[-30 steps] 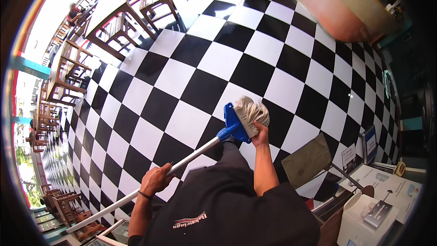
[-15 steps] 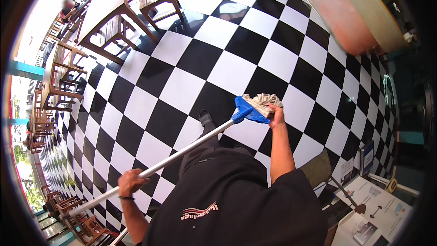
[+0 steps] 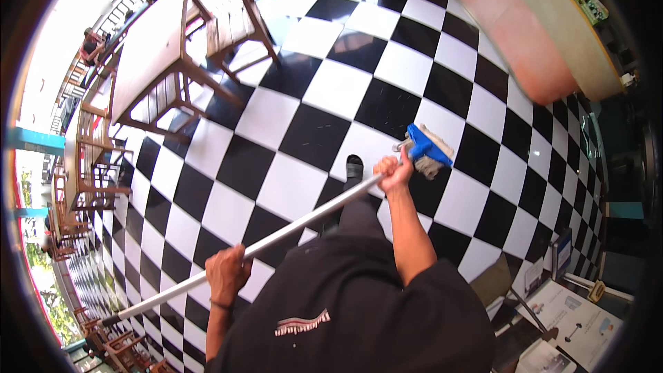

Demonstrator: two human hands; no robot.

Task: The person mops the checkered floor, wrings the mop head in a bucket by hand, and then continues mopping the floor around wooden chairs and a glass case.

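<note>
The left hand (image 3: 229, 278) and right hand (image 3: 394, 173), apart, were both wrapped around a long, cylindrical pale metal pole (image 3: 311, 221), its blue plastic mop head (image 3: 429, 146) just beyond the right. A careless swing could have knocked brown wooden furniture (image 3: 123, 352) beyond the left.

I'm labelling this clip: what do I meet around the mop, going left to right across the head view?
Dark pole end → left hand → black sandal → right hand → blue mop clamp.
</note>
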